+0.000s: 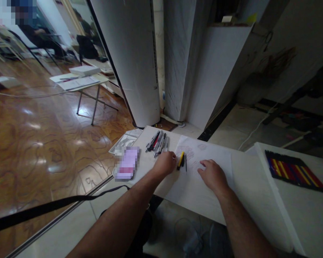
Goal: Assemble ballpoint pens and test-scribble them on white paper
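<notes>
My left hand is curled closed at the left edge of the white paper; what its fingers hold, if anything, is too small to make out. Just right of it lie a yellow pen part and a thin black pen piece, side by side on the paper. Beyond the left hand is a pile of pens, mostly clear and black with a red one among them. My right hand hovers over or rests on the paper, thumb and fingers apart, holding nothing visible. Red scribbles mark the sheet.
A blurred-out purple object lies at the table's left edge, near a white tray. To the right, a row of coloured pens sits on another white surface. Behind are a pillar and a small folding table. People sit farther back.
</notes>
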`<control>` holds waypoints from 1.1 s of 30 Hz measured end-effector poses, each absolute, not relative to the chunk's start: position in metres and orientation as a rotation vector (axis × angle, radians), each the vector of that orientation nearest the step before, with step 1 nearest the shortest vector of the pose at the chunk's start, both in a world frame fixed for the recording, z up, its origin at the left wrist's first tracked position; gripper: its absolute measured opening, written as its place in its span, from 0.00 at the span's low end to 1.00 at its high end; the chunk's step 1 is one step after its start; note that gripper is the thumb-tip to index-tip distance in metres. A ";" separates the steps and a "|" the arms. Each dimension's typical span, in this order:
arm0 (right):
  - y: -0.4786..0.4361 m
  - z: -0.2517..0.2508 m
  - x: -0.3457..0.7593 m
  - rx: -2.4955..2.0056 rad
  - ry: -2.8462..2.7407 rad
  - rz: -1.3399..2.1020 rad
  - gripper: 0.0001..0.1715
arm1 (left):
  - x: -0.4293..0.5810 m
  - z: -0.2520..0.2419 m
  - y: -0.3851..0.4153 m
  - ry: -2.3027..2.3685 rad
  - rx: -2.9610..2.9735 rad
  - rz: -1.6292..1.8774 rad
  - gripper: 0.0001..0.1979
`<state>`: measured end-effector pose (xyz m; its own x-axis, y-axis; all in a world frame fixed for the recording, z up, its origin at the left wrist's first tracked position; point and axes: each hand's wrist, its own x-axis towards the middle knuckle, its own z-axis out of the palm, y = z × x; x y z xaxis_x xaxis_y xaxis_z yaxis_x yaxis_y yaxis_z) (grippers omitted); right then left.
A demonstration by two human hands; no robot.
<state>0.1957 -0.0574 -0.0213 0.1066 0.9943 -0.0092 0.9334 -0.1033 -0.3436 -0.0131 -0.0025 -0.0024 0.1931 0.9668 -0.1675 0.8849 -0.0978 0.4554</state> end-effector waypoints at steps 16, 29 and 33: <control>-0.061 -0.009 0.195 -2.165 -1.971 0.403 0.19 | -0.019 -0.002 -0.002 1.632 2.272 0.096 0.16; -0.060 -0.009 0.197 -2.153 -1.972 0.376 0.17 | -0.024 -0.005 0.001 1.622 2.219 0.149 0.15; -0.060 -0.009 0.196 -2.172 -1.959 0.372 0.17 | -0.018 -0.001 -0.001 1.655 2.189 0.205 0.13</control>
<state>0.1955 -0.0599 -0.0088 0.0935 0.9940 -0.0563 0.9456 -0.1064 -0.3075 -0.0181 -0.0012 -0.0014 0.2930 0.9492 -0.1146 0.8925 -0.2285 0.3888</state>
